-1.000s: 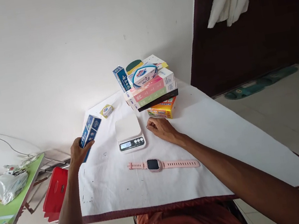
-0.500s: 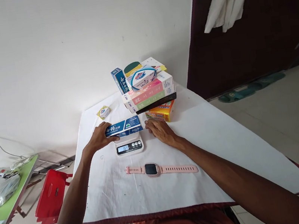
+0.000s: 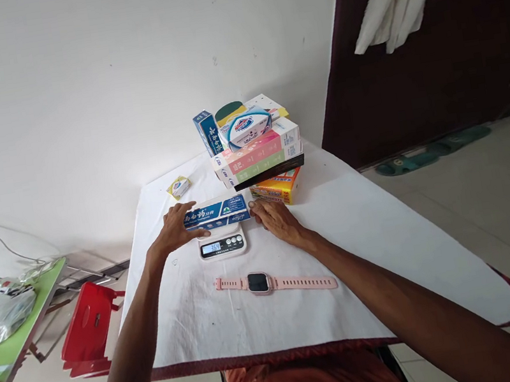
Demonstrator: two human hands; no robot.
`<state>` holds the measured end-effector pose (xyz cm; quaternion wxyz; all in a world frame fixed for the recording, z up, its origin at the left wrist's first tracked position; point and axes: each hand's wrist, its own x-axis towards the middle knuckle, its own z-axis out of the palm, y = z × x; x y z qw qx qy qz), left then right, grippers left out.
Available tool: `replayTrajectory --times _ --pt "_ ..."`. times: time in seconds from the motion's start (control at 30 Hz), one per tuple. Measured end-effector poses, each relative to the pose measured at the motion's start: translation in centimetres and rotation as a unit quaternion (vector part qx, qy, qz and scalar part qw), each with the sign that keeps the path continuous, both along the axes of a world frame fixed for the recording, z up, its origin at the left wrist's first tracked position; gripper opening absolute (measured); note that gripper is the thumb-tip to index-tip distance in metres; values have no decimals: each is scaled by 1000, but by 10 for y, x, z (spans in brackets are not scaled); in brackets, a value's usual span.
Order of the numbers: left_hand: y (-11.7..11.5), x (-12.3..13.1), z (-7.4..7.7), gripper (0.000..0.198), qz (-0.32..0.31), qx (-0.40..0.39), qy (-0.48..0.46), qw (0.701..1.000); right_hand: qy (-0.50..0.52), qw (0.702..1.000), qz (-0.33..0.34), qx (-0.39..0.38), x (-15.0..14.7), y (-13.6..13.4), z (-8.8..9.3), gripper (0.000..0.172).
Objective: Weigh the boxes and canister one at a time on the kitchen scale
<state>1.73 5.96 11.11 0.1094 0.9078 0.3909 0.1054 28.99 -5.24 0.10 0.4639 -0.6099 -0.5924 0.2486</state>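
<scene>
Straddling the toothpaste box (image 3: 220,212), the left hand (image 3: 174,231) is spreading thumb from fingers; the right hand (image 3: 280,222) is curling at the box's other end; whether either is gripping is unclear. Between them, a scale (image 3: 222,246) is sitting underneath.

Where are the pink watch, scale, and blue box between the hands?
Watch (image 3: 258,283): head view, on its screen.
Scale (image 3: 223,246): head view, on its panel.
Blue box (image 3: 216,210): head view, on its printed face.

This looks like a home. Flat teal-green slippers (image 3: 408,163) lie right of the fingers (image 3: 260,209), a red plastic chair (image 3: 87,324) left.
</scene>
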Motion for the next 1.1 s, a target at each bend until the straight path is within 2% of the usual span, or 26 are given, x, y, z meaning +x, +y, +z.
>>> replayTrajectory --times 0.07,0.1,0.17,0.23,0.27,0.37,0.57,1.1 --pt "-9 -11 -13 76 52 69 -143 986 -1 1000 2 -5 0 0 0 47" --pt "-14 -15 -23 73 97 111 -224 963 -2 1000 4 -7 0 0 0 47" --pt "-26 -20 -47 71 200 177 -350 898 -4 1000 7 -7 0 0 0 49" --pt "-38 -20 -69 74 273 207 -393 853 0 1000 8 -2 0 -1 0 52" --pt "-42 -19 -77 75 290 218 -391 846 2 1000 8 2 0 -2 0 54" --pt "-52 -16 -86 75 290 247 -361 852 10 1000 8 13 -1 -3 0 59" --pt "-54 -14 -82 68 300 234 -311 871 15 1000 12 3 -1 -5 2 58" --pt "-55 -11 -87 66 279 186 -344 877 15 1000 16 -1 -1 -2 1 48"
